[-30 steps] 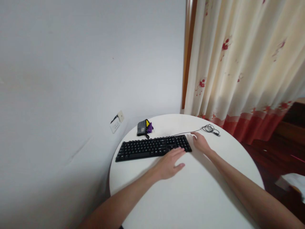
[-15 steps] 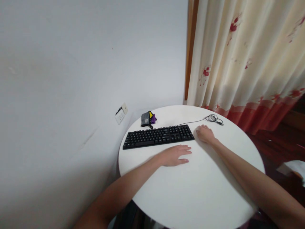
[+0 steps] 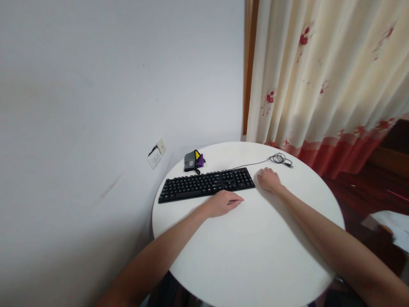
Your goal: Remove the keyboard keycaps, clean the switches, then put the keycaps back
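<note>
A black keyboard lies on a round white table, its thin black cable coiled at the far right. My left hand rests on the tabletop just in front of the keyboard's right half, fingers drawn together and curled under. My right hand lies palm down on the table beside the keyboard's right end, fingers loosely bent, nothing visible in it.
A small grey pouch with yellow and purple parts sits behind the keyboard near the wall. A wall socket is at the left. A cream curtain with red flowers hangs behind the table. Dark floor lies to the right.
My left hand slid off the keyboard's front edge onto the table and its fingers curled in. My right hand stayed beside the keyboard's right end. The view pulled back.
</note>
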`<state>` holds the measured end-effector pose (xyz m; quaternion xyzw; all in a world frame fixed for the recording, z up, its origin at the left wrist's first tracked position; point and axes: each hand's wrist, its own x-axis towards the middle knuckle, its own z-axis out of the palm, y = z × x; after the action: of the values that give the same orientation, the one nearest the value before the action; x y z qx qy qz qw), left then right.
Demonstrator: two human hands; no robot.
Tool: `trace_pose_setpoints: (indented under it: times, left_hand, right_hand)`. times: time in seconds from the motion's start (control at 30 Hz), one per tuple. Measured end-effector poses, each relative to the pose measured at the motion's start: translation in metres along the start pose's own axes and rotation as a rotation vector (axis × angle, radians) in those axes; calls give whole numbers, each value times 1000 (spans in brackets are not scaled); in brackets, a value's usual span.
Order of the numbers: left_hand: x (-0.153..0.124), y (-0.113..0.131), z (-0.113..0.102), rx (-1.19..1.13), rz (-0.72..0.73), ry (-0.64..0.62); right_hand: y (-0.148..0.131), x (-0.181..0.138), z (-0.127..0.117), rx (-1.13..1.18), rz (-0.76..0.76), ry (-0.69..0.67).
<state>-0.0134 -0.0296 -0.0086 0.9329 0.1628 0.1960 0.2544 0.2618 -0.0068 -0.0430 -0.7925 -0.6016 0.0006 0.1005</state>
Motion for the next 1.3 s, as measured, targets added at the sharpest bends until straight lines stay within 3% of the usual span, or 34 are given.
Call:
trace_pose_setpoints:
  times: [0.23,0.7,1.17,1.3]
  left_hand:
    - [2,-11,-2,117,25,92]
    - [2,-24,-27,206,93,440]
    - [-9,-23,-38,157,21,551]
    - [-15,-13,-59,107,-73,531]
  right_hand:
    - [-4,-2,-4,-8,15,-21]
    - [-9,-2,-6,-26,25,-31]
    - [-9,-3,-7,33,16,-23]
    - [-8,-7,-29,98,-1,-38]
